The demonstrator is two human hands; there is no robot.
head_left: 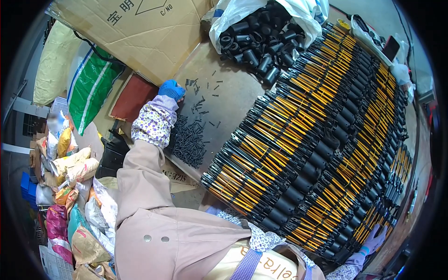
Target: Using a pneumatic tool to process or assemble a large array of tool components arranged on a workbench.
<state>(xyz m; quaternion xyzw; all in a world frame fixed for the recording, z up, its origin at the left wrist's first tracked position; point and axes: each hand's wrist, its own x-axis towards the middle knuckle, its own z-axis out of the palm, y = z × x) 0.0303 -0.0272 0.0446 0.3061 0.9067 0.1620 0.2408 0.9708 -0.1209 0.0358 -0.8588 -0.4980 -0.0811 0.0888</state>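
Worktop (228, 105), head view: beside loose black pegs (187, 145) left of centre, the blue-gloved left hand (171, 90) curls its fingers, any hold hidden; lower right, the right hand (373, 240), fingers partly spread at umbrella frames (303, 154), grip unclear. Scattered pegs should pick singly more easily.

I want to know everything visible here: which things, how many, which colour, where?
Table: 1, grey, centre
Cardboard box: 1, brown, upper left
Plastic bag: 1, white, top centre
Cylinders: many, black, at the bag's mouth
Small pins: many, dark, table's left side
Bundled rods: many, black and yellow, centre to right
Flat device: 1, dark, upper right
Striped sack: 1, green and white, left
Plain sack: 1, pale yellow, left
Flat panel: 1, reddish, beside the box
Packages: many, mixed colours, lower left
Jacket: 1, dusty pink, bottom
Left hand: 1, blue glove, table's left edge
Right hand: 1, lavender glove, lower right
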